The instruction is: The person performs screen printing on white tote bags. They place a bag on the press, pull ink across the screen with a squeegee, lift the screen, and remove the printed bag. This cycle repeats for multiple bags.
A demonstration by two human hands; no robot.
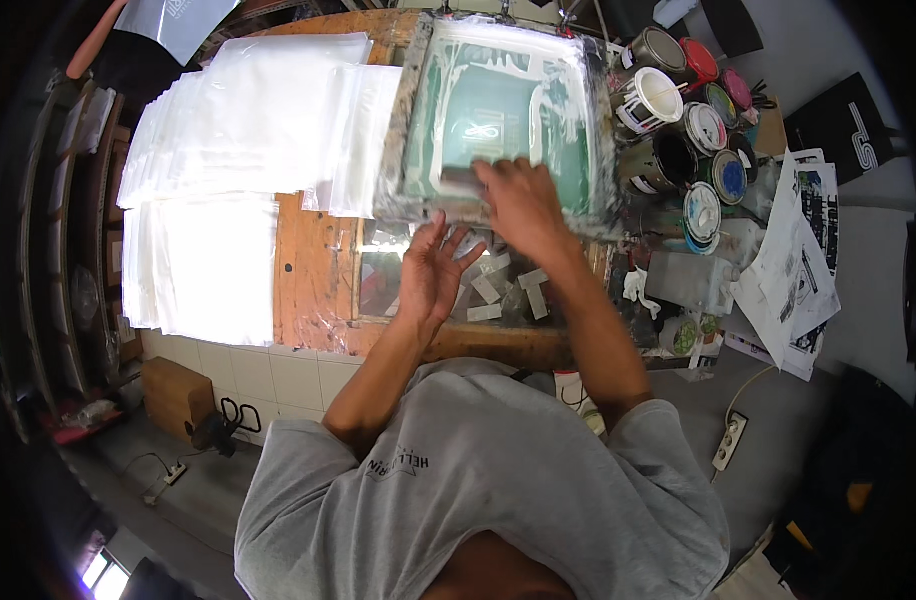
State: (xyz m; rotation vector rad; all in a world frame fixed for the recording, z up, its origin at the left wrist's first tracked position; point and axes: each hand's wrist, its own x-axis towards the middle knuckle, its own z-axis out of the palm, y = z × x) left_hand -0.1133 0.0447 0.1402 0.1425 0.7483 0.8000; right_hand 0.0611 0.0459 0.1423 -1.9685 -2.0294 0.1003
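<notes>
Squeegee (462,178) is resting at the near end of the green screen (503,105), right hand (523,205) gripping it (seemingly for even pressure), left hand (433,275) spreading its fingers just beside the frame (414,100).

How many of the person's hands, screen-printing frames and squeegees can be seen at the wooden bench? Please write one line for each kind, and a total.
Hands: 2 (left hand, right hand)
Screen-printing frame: 1
Squeegee: 1, partly hidden by the right fingers
Total: 4
</notes>
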